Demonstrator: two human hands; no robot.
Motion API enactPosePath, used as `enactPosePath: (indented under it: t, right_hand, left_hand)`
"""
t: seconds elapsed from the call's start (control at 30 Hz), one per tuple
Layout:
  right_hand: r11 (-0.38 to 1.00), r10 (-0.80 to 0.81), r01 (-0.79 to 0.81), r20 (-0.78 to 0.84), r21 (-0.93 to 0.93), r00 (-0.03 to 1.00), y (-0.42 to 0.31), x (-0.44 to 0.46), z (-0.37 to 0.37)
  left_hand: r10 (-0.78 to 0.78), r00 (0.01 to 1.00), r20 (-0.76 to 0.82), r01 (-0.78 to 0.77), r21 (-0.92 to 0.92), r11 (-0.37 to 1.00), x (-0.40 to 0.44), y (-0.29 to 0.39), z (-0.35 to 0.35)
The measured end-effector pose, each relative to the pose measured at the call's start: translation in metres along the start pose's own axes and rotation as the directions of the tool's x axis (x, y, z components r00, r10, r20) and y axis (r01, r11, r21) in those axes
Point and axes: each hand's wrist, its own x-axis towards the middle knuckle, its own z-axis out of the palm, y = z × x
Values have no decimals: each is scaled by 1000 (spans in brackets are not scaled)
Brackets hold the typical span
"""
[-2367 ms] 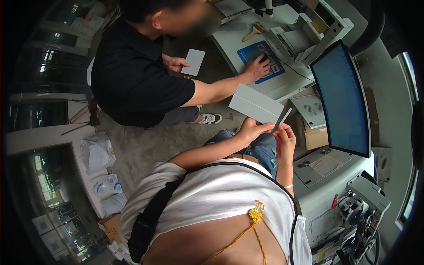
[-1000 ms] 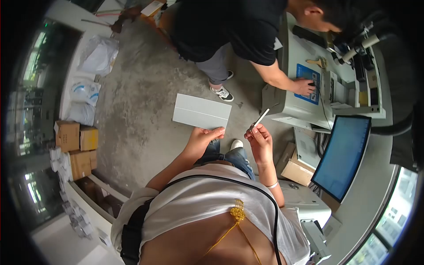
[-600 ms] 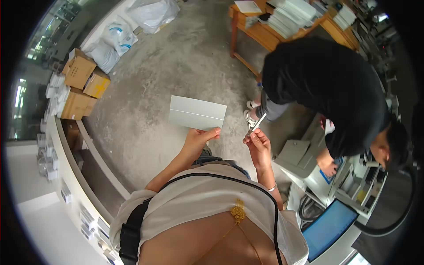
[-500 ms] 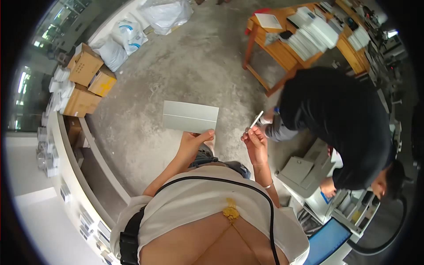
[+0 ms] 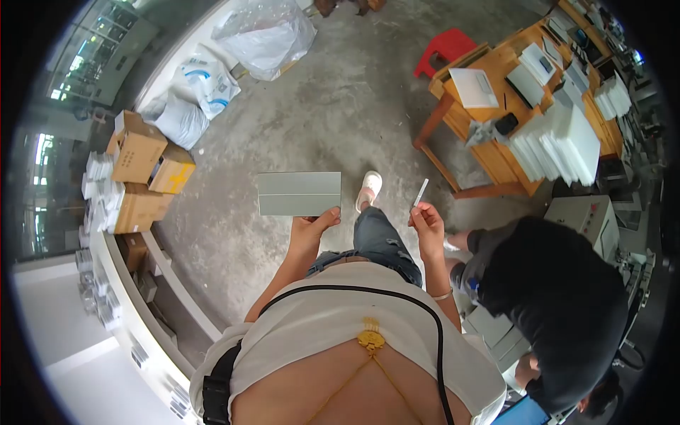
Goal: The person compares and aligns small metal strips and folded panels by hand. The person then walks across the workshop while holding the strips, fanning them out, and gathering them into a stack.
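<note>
My left hand point(image 5: 314, 229) is closed on the lower edge of a flat grey-green rectangular panel point(image 5: 298, 185), thumb on top and fingers underneath. A pale line runs lengthwise across the panel's face. To the right, my right hand point(image 5: 428, 225) pinches a slim white stick-like object point(image 5: 421, 192), its upper end pointing up and slightly right. I cannot make out its exact kind. The panel and the white stick are held apart, above the concrete floor.
A wooden table point(image 5: 460, 121) with stacked white sheets point(image 5: 559, 145) stands ahead right, near a red stool point(image 5: 451, 48). A person in black point(image 5: 559, 297) bends over at right. Cardboard boxes point(image 5: 138, 152), plastic bags point(image 5: 265, 35) and a curved counter point(image 5: 131, 304) line the left.
My view has moved forward, and one foot now shows stepping ahead. The table and stool appear nearer, and the other person sits lower in view. Both hands keep their hold.
</note>
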Motion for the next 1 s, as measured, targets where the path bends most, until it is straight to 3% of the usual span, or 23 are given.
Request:
enactPosePath:
  t: [0.2, 0.3, 0.43, 0.5, 0.63, 0.73, 0.9, 1.0]
  right_hand:
    - [988, -126, 113, -124, -109, 984, -62, 204, 18]
    - [962, -238, 204, -189, -181, 953, -103, 303, 19]
    - [950, -297, 231, -368, -212, 881, -135, 406, -6]
    - [938, -309, 201, -424, -282, 851, -136, 453, -37]
    - [862, -394, 53, -600, -504, 696, -147, 528, -85]
    - [689, -503, -239, -689, -684, 522, -164, 567, -107]
    - [675, -455, -462, -817, -575, 353, -173, 617, -146]
    - [689, -370, -526, -866, -498, 335, -171, 630, -169]
  left_hand:
    - [-1, 1000, 21, 0, 34, 999, 158, 109, 46]
    - [153, 988, 32, -156, 139, 978, 239, 141, 66]
    - [44, 997, 59, -47, 47, 998, 331, 167, 112]
    - [-6, 994, 109, -5, 106, 994, 379, 172, 131]
    - [-78, 970, 228, 26, 220, 975, 491, 191, 184]
    - [-124, 939, 322, 28, 285, 958, 577, 214, 228]
    - [-218, 830, 514, -37, 440, 897, 681, 266, 312]
    - [-283, 742, 608, -17, 439, 898, 731, 276, 357]
